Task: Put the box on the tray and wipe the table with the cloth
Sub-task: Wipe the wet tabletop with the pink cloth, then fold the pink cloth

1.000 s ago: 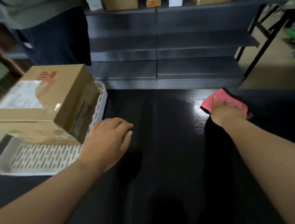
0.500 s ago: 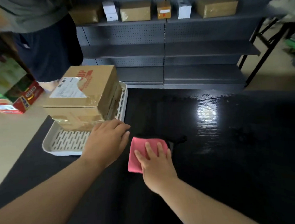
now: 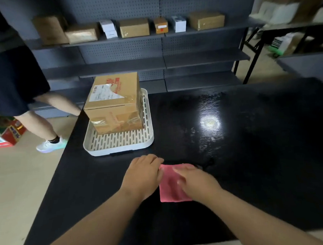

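Here the cardboard box sits upright on the slotted white tray at the far left of the black worktop, while the pink cloth lies flat near the front edge. The right hand presses on the cloth, palm down with its fingers spread flat, not clamped on it. The left hand rests palm down just beside the cloth's left edge, fingers together and gripping nothing.

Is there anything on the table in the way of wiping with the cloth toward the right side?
Nothing visible. The right hand presses the pink cloth flat, and the table to its right is bare. The tray with the box sits far left.
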Action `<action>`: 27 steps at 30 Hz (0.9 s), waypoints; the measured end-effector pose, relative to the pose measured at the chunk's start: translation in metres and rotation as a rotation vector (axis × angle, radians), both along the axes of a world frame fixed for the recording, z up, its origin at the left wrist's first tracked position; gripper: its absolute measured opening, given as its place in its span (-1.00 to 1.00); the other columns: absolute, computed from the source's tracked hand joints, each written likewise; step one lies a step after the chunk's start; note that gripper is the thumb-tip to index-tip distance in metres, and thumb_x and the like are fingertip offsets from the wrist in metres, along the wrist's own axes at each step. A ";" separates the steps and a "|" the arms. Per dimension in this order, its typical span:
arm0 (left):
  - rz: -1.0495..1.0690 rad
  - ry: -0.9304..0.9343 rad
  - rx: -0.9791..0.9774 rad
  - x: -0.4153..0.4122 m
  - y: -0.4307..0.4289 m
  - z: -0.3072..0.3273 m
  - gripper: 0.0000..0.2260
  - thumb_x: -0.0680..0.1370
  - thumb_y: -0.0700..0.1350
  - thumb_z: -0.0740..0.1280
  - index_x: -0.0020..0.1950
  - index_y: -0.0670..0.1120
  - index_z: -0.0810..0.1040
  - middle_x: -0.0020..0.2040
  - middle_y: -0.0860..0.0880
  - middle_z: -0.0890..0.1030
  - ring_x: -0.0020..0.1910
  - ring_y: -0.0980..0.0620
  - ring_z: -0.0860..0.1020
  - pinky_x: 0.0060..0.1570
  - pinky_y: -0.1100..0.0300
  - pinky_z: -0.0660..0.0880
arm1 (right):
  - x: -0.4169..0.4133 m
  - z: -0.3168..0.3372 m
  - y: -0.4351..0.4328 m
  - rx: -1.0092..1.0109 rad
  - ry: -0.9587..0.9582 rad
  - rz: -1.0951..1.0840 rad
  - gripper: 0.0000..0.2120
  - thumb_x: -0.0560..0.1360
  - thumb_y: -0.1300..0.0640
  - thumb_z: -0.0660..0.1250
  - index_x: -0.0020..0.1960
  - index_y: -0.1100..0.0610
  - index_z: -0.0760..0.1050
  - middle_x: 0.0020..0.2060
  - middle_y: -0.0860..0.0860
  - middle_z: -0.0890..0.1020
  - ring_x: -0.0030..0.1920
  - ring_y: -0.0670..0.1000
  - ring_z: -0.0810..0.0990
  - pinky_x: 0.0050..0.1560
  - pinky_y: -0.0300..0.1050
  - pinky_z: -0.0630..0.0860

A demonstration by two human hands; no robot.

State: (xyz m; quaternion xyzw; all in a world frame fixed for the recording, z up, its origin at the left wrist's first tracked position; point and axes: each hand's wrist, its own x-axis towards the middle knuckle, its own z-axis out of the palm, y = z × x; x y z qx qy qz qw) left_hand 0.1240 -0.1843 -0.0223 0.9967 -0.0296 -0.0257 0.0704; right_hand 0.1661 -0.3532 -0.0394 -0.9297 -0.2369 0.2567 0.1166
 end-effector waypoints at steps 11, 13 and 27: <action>0.091 0.247 -0.010 0.010 0.000 -0.020 -0.51 0.59 0.06 0.13 0.49 -0.02 0.15 0.43 -0.04 0.31 0.37 -0.04 0.31 0.32 0.04 0.25 | 0.029 -0.002 -0.014 -0.085 -0.063 -0.244 -0.49 0.55 -0.01 0.26 0.45 0.09 0.26 0.38 0.08 0.35 0.37 0.11 0.30 0.32 0.01 0.36; 0.120 0.280 -0.047 0.016 -0.001 -0.022 -0.51 0.58 0.05 0.16 0.48 -0.03 0.17 0.40 -0.06 0.36 0.34 -0.05 0.35 0.30 0.03 0.28 | 0.032 -0.004 -0.010 -0.072 -0.053 -0.284 -0.50 0.53 -0.02 0.29 0.41 0.12 0.31 0.34 0.10 0.38 0.34 0.12 0.32 0.30 0.00 0.36; 0.435 0.378 -0.440 0.035 -0.007 -0.023 -0.79 0.53 -0.07 0.28 0.12 -0.12 0.46 0.07 -0.08 0.54 0.06 -0.07 0.52 0.07 0.04 0.49 | 0.054 -0.006 -0.001 0.080 0.181 -0.353 -0.65 0.42 0.17 0.39 0.20 0.17 0.53 0.14 0.09 0.59 0.12 0.07 0.56 0.03 -0.15 0.47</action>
